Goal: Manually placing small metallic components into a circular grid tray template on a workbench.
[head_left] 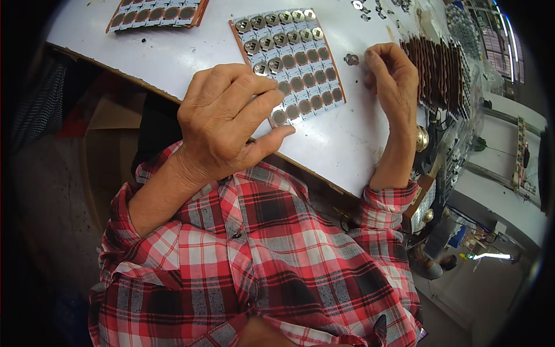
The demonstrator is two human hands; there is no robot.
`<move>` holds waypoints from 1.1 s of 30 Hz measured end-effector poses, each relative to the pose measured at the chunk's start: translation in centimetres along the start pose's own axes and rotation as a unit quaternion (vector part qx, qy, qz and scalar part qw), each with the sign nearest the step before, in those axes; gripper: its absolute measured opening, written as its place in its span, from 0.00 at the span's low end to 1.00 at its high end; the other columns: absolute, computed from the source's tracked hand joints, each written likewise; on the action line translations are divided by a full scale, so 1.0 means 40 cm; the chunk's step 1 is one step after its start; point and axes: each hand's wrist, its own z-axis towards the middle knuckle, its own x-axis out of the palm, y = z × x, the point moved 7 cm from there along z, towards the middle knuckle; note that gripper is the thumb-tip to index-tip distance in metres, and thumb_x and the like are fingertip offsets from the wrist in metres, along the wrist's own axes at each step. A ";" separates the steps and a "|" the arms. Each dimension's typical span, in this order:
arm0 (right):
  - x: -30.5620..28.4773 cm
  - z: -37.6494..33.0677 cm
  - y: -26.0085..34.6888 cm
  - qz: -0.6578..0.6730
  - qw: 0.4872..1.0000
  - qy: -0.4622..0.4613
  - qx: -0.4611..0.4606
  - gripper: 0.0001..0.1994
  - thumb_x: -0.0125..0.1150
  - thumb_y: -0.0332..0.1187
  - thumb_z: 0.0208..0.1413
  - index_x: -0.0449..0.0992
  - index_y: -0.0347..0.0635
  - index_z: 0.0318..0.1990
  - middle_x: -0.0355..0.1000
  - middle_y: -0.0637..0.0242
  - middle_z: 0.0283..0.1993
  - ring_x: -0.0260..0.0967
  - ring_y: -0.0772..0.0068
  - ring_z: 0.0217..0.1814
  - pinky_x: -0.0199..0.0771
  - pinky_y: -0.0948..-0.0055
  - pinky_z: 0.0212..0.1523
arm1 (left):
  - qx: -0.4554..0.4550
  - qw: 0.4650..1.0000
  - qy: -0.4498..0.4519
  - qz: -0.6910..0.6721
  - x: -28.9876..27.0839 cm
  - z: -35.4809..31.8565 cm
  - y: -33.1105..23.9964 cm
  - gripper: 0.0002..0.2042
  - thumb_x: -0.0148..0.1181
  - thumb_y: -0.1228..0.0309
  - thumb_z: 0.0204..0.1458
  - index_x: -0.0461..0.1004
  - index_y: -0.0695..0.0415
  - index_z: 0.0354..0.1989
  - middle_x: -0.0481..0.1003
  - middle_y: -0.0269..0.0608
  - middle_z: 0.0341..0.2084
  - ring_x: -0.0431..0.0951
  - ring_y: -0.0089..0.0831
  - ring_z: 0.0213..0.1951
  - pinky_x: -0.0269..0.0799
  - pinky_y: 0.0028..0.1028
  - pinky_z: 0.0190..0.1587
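Note:
A circuit-board panel (306, 72) with rows of round dark pads lies on the white table. Shiny metal clips (279, 39) cover its two far rows and the left start of the third; the pads nearer me are bare. My left hand (228, 115) hovers at the panel's near left corner, thumb and fingers apart, nothing visible between them. To the panel's right, my right hand (396, 84) has its fingers curled, thumb and forefinger close together. Whatever they pinch, if anything, is hidden. Beside those fingertips lie a few loose metal clips (351, 59).
Another board panel (153, 14) lies at the far left. A row of brown-edged panels (436, 75) stands stacked at the right, with more loose clips (380, 8) behind. The white table's front edge (115, 72) runs slantwise before me. A person (430, 266) is farther off, lower right.

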 end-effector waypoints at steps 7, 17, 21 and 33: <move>0.019 -0.015 0.042 -0.117 0.981 0.037 -0.152 0.05 0.68 0.28 0.61 0.82 0.36 0.39 0.77 0.75 0.34 0.69 0.88 0.32 0.65 0.86 0.32 | 0.000 1.000 0.004 0.008 0.002 0.001 -0.003 0.17 0.76 0.58 0.38 0.83 0.53 0.34 0.81 0.30 0.35 0.79 0.33 0.42 0.71 0.32 0.42; 0.064 -0.052 0.085 0.218 0.967 0.128 -0.022 0.09 0.68 0.29 0.62 0.81 0.34 0.45 0.79 0.67 0.35 0.72 0.82 0.28 0.71 0.82 0.24 | -0.028 0.982 0.021 -0.185 -0.011 0.110 0.010 0.18 0.70 0.83 0.48 0.81 0.63 0.49 0.82 0.43 0.36 0.80 0.30 0.34 0.74 0.24 0.34; 0.101 -0.072 0.111 0.269 0.949 0.163 -0.009 0.09 0.67 0.27 0.61 0.80 0.34 0.47 0.79 0.66 0.36 0.72 0.81 0.28 0.71 0.83 0.24 | -0.150 0.943 0.055 -0.292 0.070 0.127 0.041 0.14 0.66 0.83 0.55 0.81 0.64 0.51 0.83 0.40 0.38 0.81 0.20 0.36 0.75 0.18 0.34; 0.118 -0.081 0.128 0.324 0.927 0.185 -0.044 0.09 0.68 0.25 0.61 0.80 0.32 0.47 0.79 0.64 0.40 0.74 0.82 0.32 0.73 0.84 0.28 | -0.292 0.850 0.099 -0.427 0.093 0.090 0.052 0.09 0.62 0.84 0.60 0.78 0.68 0.48 0.81 0.39 0.36 0.81 0.20 0.38 0.79 0.17 0.42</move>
